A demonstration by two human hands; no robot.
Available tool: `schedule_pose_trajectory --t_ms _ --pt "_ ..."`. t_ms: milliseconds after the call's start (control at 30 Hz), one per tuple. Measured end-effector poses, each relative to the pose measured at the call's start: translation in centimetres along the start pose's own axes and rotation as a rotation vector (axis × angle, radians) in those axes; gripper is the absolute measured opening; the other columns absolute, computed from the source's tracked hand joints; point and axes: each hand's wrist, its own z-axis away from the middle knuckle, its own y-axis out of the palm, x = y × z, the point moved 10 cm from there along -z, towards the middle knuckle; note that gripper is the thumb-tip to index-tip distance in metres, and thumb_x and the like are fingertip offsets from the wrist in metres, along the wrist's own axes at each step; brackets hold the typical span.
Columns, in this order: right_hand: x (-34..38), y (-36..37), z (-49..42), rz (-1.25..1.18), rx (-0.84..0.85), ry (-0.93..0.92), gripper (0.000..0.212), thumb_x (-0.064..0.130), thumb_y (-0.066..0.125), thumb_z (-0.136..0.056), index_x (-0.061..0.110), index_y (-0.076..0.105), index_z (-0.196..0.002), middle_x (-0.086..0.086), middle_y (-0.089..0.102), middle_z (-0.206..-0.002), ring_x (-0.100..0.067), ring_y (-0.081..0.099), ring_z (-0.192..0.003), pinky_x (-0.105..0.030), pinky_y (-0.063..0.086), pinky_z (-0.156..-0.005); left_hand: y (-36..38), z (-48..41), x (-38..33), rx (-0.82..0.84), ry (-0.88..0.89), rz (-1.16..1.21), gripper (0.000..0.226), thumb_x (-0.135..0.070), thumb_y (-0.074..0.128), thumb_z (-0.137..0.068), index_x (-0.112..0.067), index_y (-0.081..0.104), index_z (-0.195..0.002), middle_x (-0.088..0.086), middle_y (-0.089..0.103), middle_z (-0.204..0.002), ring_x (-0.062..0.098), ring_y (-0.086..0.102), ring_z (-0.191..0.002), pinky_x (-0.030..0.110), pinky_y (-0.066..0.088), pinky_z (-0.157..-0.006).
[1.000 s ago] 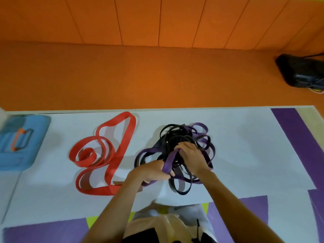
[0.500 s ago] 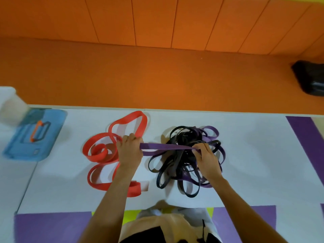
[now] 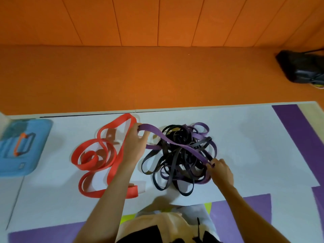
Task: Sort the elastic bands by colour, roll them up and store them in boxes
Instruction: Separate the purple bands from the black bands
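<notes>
A tangled heap of black and purple elastic bands [image 3: 180,160] lies on the white mat [image 3: 254,146]. One purple band [image 3: 168,137] is stretched diagonally above the heap. My left hand [image 3: 135,146] grips its upper left end, over the edge of the red band [image 3: 98,155] that lies loosely coiled to the left. My right hand [image 3: 220,171] pinches the same purple band at the heap's lower right.
A blue box [image 3: 21,148] with an orange handle sits at the mat's far left. A black bag [image 3: 301,67] rests on the orange floor at the top right. Purple mat panels [image 3: 298,130] border the right and front.
My left hand has risen further up and away with the purple band's end. My right hand has slid down to the heap's lower right, so the band now runs diagonally.
</notes>
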Motion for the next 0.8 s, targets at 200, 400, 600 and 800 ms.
schedule_pose_trajectory --t_ms 200,400,600,800 --pt "-4.5 0.8 0.1 -0.338 0.075 0.199 0.017 0.014 0.055 -0.099 0.011 0.068 -0.110 -0.017 0.077 -0.093 -0.039 0.074 -0.090 -0.055 0.060 -0.086 4.4 -0.2 -0.2 0.152 0.061 -0.108 0.020 -0.027 0.062 -0.101 -0.022 0.062 -0.121 -0.003 0.063 -0.118 0.004 0.070 -0.092 0.028 0.055 -0.080" --pt "-9.0 -3.4 1.0 -0.798 -0.248 0.335 0.037 0.000 0.043 -0.101 0.016 0.076 -0.108 -0.016 0.077 -0.106 -0.032 0.075 -0.102 -0.055 0.059 -0.095 9.0 0.6 -1.5 0.333 0.151 -0.239 0.048 0.004 0.036 -0.102 -0.026 0.069 -0.118 -0.007 0.064 -0.126 -0.004 0.058 -0.109 0.004 0.038 -0.088" --pt "-8.2 -3.9 -1.1 -0.839 -0.140 0.211 0.016 0.012 0.058 -0.105 0.011 0.072 -0.114 -0.024 0.070 -0.104 -0.038 0.072 -0.099 -0.052 0.060 -0.086 13.0 1.4 -2.8 0.334 0.252 -0.305 0.022 -0.014 0.054 -0.106 -0.018 0.072 -0.120 -0.003 0.064 -0.109 0.007 0.056 -0.092 0.031 0.050 -0.091" --pt "-7.8 -2.2 -3.2 -0.756 -0.064 0.220 0.027 0.003 0.059 -0.098 0.019 0.062 -0.119 -0.023 0.065 -0.089 -0.045 0.069 -0.085 -0.048 0.059 -0.074 15.9 1.7 -4.7 0.267 0.271 -0.416 0.023 -0.012 0.066 -0.098 -0.017 0.072 -0.119 -0.001 0.069 -0.121 0.024 0.061 -0.118 0.036 0.048 -0.102"
